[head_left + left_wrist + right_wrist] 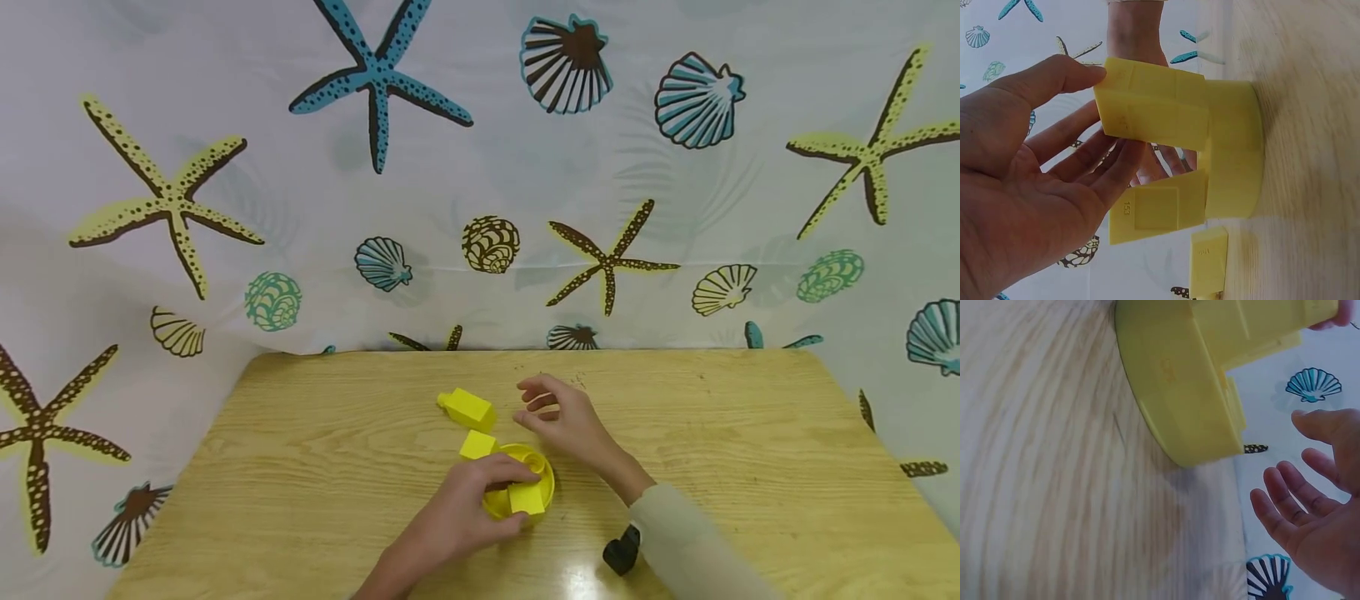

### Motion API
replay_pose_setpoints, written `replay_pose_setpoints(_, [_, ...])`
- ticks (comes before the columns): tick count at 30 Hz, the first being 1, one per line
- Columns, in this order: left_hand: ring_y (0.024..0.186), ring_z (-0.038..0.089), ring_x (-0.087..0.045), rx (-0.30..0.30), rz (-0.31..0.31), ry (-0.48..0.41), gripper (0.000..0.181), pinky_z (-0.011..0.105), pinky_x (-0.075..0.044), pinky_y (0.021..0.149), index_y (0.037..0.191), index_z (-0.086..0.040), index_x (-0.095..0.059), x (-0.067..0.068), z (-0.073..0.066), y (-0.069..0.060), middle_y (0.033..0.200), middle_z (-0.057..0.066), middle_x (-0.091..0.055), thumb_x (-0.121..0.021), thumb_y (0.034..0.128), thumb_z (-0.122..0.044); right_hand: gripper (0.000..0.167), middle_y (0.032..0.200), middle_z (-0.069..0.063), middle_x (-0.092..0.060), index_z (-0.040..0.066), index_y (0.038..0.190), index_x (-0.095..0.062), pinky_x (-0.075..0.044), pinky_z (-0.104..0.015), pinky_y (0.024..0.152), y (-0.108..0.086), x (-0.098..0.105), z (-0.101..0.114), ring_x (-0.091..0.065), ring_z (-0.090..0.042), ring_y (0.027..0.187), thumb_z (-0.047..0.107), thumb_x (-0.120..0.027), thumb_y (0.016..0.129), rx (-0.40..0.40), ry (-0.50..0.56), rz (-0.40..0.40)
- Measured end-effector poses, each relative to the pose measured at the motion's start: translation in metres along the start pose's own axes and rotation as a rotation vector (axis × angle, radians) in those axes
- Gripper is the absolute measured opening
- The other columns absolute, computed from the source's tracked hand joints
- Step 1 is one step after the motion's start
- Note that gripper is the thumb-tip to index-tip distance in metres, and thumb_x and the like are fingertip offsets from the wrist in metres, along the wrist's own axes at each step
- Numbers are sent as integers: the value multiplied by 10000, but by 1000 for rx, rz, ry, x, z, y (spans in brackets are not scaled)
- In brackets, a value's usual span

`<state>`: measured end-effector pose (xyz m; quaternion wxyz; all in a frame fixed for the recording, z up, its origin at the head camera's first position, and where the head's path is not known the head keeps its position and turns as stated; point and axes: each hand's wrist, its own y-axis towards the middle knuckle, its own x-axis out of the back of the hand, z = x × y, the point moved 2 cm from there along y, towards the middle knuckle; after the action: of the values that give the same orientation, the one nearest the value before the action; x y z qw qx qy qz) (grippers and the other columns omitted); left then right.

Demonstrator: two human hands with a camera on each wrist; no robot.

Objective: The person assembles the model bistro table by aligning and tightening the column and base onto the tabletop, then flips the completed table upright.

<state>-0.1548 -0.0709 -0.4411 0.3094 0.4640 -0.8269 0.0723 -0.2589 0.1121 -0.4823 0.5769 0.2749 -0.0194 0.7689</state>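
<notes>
Yellow block (527,502) pinched at yellow tub (552,485)
Short of the table (337,475)'s far edge, it is clamped by the left hand (471,504); the right hand (567,422) is held with fingers parted.

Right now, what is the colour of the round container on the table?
The round container is yellow; the left wrist view shows it best.

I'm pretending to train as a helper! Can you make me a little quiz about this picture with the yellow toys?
1. True or false: the yellow bottle lies on its side on the table.
2. Which hand's fingers hold a block at the bowl? A) right B) left C) both
3. Fill the gap: the cloth behind the table shows starfish and ____.

Key: 1. True. 2. B, the left hand. 3. Shells.
</notes>
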Motion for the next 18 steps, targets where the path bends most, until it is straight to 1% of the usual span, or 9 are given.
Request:
replay_pose_setpoints(3, [1111,153,-649,-25,16,-11,358,356,-571,977,1202,-28,-729,3,3,-2,1221,26,-706,-782,848,-4,392,1195,-169,-658,101,1314,-633,-604,-418,910,8,-13,-1,-673,-262,1043,196,-760,955,-17,-2,26])
replay_pose_setpoints(5, [1129,171,-648,-28,35,-24,368,377,-571,980,1219,-26,-724,6,4,-3,1229,36,-705,-775,855,-7,412,1215,-170,-650,77,1325,-623,-596,-423,926,12,-20,0,-660,-269,1062,184,-762,952,-30,-6,47])
replay_pose_setpoints(8, [1155,166,-645,1,66,-45,383,365,-560,997,1242,-35,-721,10,6,-4,1237,22,-702,-768,862,-11,443,1234,-175,-642,27,1335,-606,-585,-431,946,16,-29,1,-645,-290,1084,156,-769,943,-34,-17,78])
replay_pose_setpoints(11, [1163,148,-637,26,93,-61,385,361,-555,1004,1252,-46,-723,14,8,-5,1233,-5,-700,-762,870,-14,457,1232,-181,-639,-16,1332,-595,-580,-442,951,20,-35,1,-636,-318,1091,125,-774,936,-30,-28,94])
replay_pose_setpoints(16, [1160,134,-621,40,117,-74,373,374,-553,1004,1247,-65,-731,18,10,-6,1222,-46,-695,-768,877,-35,444,1208,-158,-644,-21,1317,-608,-579,-423,952,25,-42,-1,-631,-322,1096,128,-775,934,-47,-55,116])
replay_pose_setpoints(18, [1159,131,-618,49,123,-79,371,377,-552,1007,1246,-74,-733,19,11,-7,1221,-57,-693,-770,878,-40,440,1200,-133,-652,-7,1312,-620,-575,-401,960,27,-45,-3,-633,-304,1096,141,-782,931,-63,-77,127])
